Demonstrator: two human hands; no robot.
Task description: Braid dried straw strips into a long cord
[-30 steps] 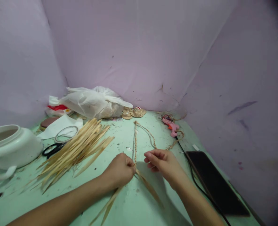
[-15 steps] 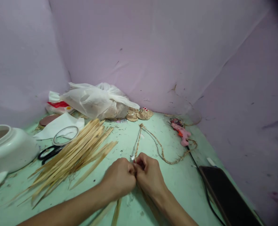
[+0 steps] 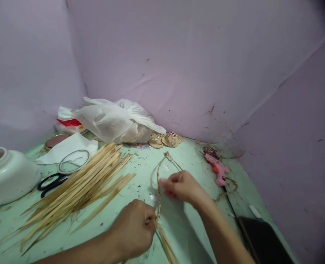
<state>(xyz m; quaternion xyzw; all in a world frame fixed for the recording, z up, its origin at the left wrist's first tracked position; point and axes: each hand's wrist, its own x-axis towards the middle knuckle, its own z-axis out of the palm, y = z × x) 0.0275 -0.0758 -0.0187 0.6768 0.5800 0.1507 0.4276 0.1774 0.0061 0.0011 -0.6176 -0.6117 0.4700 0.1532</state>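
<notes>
A thin braided straw cord (image 3: 159, 183) runs from a knot on the green table down to my left hand (image 3: 137, 229), which is closed on its lower end. Loose straw strands (image 3: 166, 245) spread out below that hand. My right hand (image 3: 180, 186) is raised just right of the cord, thumb and fingertips close together; whether anything is between them I cannot make out. Behind this hand, part of the cord is hidden. A bundle of flat dry straw strips (image 3: 82, 189) lies left of my hands.
On the left are a white ceramic pot (image 3: 16, 178), black-handled scissors (image 3: 52, 183) and a tape ring (image 3: 74, 161). A white plastic bag (image 3: 115, 123) and woven straw pieces (image 3: 172, 139) lie by the wall. At right are a pink glue gun (image 3: 217, 169) and a dark phone (image 3: 264, 240).
My right hand has left my left hand and moved up and to the right. My left hand is slightly lower, and more of the cord shows above it. The view has shifted slightly.
</notes>
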